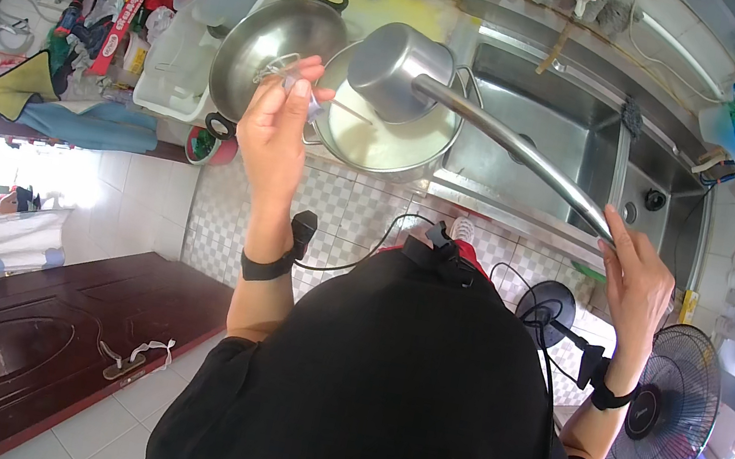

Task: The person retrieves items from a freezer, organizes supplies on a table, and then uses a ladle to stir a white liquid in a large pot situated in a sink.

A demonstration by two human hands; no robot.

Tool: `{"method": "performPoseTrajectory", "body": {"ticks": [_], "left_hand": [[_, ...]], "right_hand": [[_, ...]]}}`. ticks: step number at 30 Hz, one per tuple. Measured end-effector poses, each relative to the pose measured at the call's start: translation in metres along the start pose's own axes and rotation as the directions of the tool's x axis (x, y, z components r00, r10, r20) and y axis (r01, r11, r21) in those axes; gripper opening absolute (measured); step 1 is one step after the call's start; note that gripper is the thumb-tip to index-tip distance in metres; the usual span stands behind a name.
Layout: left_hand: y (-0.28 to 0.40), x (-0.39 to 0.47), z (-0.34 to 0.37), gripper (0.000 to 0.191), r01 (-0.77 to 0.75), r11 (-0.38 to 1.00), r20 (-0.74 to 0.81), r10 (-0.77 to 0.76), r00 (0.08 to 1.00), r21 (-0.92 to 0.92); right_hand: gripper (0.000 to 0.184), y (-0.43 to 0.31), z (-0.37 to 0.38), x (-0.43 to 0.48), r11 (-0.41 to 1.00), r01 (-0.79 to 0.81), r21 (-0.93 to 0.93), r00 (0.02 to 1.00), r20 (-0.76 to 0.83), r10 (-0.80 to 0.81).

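Observation:
My right hand grips the end of the long handle of a metal ladle. The ladle's deep cup hangs over a large metal pot that holds a pale, milky liquid. At the pot's left side my left hand is raised, its fingers pinching a small, partly clear object with a thin probe-like rod pointing over the liquid; what it is exactly I cannot tell. Behind that hand lies a wide metal wok with black loop handles. Some wire-like loops show by the fingertips.
A double steel sink adjoins the pot on the right. White plastic tubs and mixed household items stand at the left. A red pail sits below the wok. A standing fan is at my right, and a dark wooden door at lower left.

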State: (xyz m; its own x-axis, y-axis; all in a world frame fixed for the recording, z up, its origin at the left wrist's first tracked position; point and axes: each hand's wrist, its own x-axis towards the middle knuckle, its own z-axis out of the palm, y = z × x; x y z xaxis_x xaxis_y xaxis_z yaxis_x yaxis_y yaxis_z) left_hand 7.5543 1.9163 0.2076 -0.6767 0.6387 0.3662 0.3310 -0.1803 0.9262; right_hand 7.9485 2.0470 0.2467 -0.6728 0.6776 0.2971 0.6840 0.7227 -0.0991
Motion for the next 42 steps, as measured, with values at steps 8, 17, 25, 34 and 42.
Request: {"method": "performPoseTrajectory", "body": {"ticks": [8,17,25,34,42], "left_hand": [[-0.002,-0.001,-0.003,0.028,0.006,1.000,0.003,-0.006,1.000,-0.014],[-0.004,0.003,-0.003,0.029,0.053,0.998,-0.026,-0.053,0.998,-0.019],[-0.010,0.005,-0.004,0.031,0.075,0.996,-0.046,-0.076,0.996,-0.040],[-0.012,0.006,-0.006,0.029,0.066,0.997,-0.070,-0.069,0.995,-0.047],[-0.013,0.006,-0.007,0.029,0.046,0.998,-0.080,-0.049,0.996,-0.044]], "right_hand": [[0.047,-0.001,0.000,-0.004,1.000,-0.006,0.013,1.000,-0.008,0.006],[0.046,0.002,0.002,-0.011,1.000,-0.020,0.023,1.000,-0.003,0.020],[0.047,0.005,0.004,-0.017,0.999,-0.041,0.035,0.999,0.015,0.040],[0.046,0.005,0.006,-0.018,0.997,-0.050,0.060,0.999,0.020,0.049],[0.045,0.006,0.008,-0.022,0.996,-0.067,0.059,0.997,0.031,0.066]]}}
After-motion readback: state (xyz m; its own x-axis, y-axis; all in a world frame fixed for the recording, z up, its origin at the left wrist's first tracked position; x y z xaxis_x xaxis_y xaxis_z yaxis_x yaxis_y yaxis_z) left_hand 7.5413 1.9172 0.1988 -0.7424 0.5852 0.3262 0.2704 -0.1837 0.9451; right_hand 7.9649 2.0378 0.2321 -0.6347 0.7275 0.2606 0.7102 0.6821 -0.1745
